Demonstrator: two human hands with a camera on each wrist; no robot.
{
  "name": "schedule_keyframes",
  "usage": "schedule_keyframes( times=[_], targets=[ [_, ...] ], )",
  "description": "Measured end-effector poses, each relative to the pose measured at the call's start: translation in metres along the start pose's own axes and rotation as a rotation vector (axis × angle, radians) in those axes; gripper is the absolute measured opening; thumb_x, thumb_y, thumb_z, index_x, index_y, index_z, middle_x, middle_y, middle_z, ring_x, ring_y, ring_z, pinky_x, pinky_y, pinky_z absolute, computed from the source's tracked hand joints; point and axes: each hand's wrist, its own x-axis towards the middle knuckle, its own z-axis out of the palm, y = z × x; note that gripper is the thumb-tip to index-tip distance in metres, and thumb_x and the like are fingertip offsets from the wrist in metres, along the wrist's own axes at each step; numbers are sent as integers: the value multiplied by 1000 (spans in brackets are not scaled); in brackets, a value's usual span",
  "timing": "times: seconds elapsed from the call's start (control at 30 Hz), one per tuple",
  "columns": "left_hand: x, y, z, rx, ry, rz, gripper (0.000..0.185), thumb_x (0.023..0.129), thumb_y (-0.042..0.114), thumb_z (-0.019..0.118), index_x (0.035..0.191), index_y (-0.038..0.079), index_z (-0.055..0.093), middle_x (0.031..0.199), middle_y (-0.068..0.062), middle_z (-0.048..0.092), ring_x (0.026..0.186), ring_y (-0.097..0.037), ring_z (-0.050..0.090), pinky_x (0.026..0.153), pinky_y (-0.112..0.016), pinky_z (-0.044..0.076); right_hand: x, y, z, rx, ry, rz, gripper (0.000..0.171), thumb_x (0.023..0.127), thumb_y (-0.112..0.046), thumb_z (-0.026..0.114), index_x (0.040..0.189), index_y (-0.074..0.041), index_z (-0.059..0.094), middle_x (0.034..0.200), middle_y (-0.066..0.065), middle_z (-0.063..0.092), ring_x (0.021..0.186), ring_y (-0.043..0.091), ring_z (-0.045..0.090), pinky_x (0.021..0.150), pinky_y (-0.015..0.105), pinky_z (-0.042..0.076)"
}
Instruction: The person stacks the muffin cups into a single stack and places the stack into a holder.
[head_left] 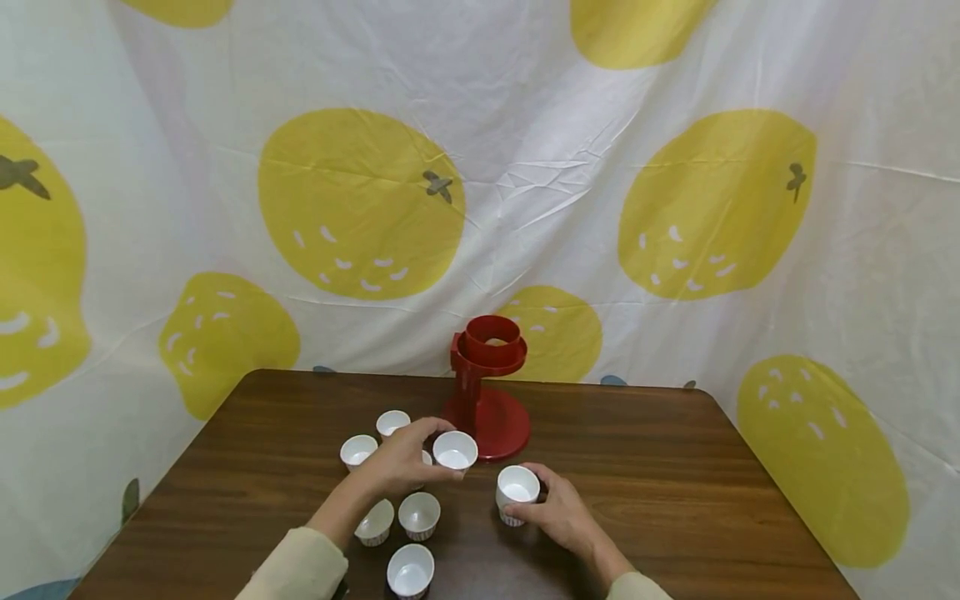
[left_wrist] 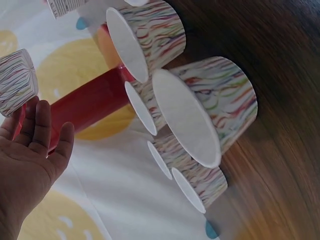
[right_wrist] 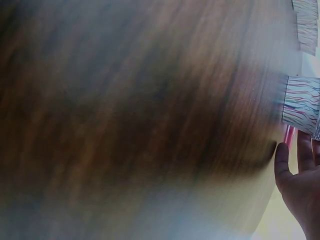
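**Three views: one from the head, two from the wrists**

The head camera looks forward and down from above the near edge of the dark brown wooden table (head_left: 675, 467), taking in the whole tabletop, the red plastic stand with a ring top (head_left: 487, 392) and the white cloth backdrop printed with yellow fruit (head_left: 525, 167).

The left wrist camera sits low and rolled sideways, very near the striped paper cups with white insides (left_wrist: 205, 110), facing the same red stand (left_wrist: 90, 102) and backdrop (left_wrist: 125, 200).

The right wrist camera is blurred, close over the table surface (right_wrist: 140, 110), rolled likewise; striped cups (right_wrist: 301, 102) show at its right edge.
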Motion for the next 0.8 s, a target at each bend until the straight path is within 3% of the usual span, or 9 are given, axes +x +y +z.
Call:
schedule_keyframes(
  times=[0.3,0.8],
  targets=[
    [5,5,8,-36,-28,27,58,75,33,86,121,7,61,115,-4,64,108,-23,58,95,-48,45,0,-1,0,-5,-2,-2,65,74,-18,87,129,1,57,107,6,67,98,21,60,85,37,46],
    [19,18,24,-39,-19,77,60,75,31,86,123,4,61,114,-5,64,105,-23,60,92,-42,47,-2,-2,1,0,3,-15,63,74,-17,87,128,-2,59,109,5,67,100,21,60,86,38,46]
  ],
)
